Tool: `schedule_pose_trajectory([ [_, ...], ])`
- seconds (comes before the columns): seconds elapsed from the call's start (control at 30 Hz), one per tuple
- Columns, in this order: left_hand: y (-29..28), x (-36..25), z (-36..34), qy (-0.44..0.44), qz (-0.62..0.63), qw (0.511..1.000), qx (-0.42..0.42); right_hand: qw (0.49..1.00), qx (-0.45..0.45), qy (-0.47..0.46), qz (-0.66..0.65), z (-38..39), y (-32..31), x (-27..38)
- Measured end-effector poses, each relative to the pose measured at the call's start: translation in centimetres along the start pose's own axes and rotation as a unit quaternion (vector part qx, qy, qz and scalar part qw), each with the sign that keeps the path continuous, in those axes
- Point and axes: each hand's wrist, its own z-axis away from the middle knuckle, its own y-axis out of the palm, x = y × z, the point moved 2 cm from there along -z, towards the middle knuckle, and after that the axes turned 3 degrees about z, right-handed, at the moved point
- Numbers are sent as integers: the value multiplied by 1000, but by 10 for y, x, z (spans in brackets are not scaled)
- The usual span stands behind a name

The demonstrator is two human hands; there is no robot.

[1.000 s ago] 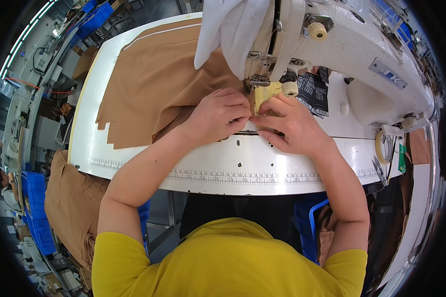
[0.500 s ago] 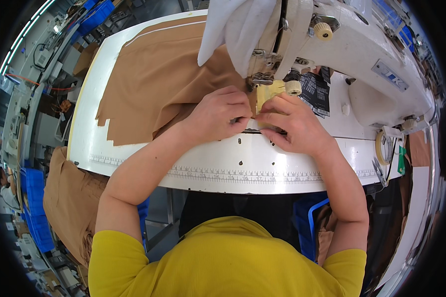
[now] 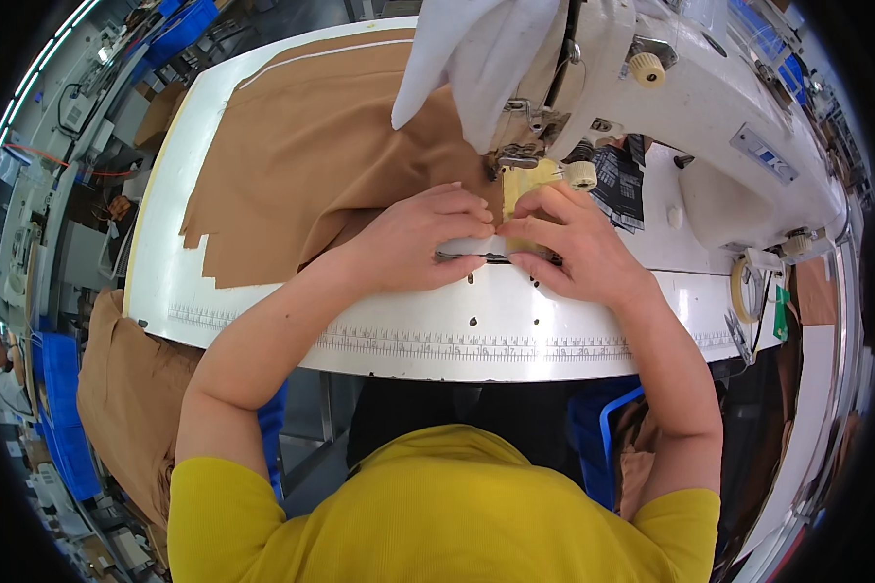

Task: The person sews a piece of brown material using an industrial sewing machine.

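Note:
My left hand (image 3: 418, 243) rests at the lower right corner of the brown fabric (image 3: 301, 165), thumb apart from the curved fingers, which touch the cloth's edge. My right hand (image 3: 574, 248) lies beside it, fingers spread and bent, index tip on the fabric edge below the yellow piece (image 3: 527, 177). Both hands are just in front of the sewing machine's presser foot (image 3: 515, 161) on the white table (image 3: 389, 350); neither visibly grips anything. A white cloth (image 3: 476, 68) hangs on the machine (image 3: 710, 97), left of the needle area.
Black printed cards (image 3: 617, 189) lie right of the needle area. A tape roll (image 3: 744, 291) and metal snips (image 3: 741, 340) are at the table's right. Brown fabric (image 3: 131, 398) hangs at the lower left beside blue bins (image 3: 63, 408). A co-worker (image 3: 5, 369) is at the far left.
My left hand's thumb has dropped down, away from its fingers, uncovering the white surface between them. My right hand stays nearly in place.

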Motion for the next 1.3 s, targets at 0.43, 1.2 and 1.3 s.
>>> schedule_pose_trajectory([
  [0.43, -12, 13, -13, -7, 0, 999, 33, 998, 4, 61, 18, -5, 5, -9],
  [1.2, -16, 36, -27, 7, -27, 997, -72, 977, -141, 153, 53, -3, 6, -29],
  [1.3, -17, 36, -27, -7, -7, 998, -64, 935, -295, 164, -107, 1, -8, -37],
])
